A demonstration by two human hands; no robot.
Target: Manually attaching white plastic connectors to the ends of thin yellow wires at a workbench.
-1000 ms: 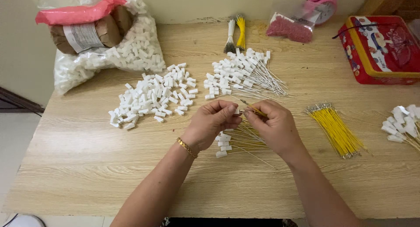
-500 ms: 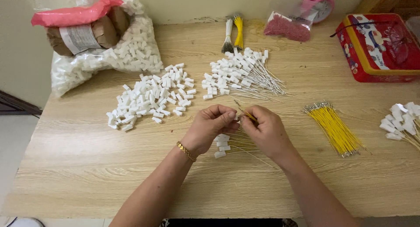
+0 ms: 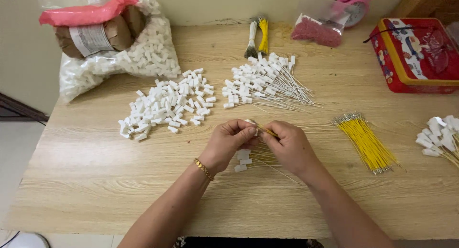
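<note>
My left hand and my right hand meet over the middle of the wooden table. The left fingers pinch a small white plastic connector. The right fingers pinch a thin yellow wire whose end sits at that connector. Under my hands lie a few white connectors with wires. A gold bracelet circles my left wrist.
A heap of loose white connectors lies left of centre. Connectors fitted with wires are piled behind my hands. A bundle of yellow wires lies to the right, more wired connectors at the right edge. A red tin and a plastic bag of connectors stand at the back.
My hands have stayed together at the table's middle. The wire end has been brought closer into the connector; the hands shifted only slightly.
</note>
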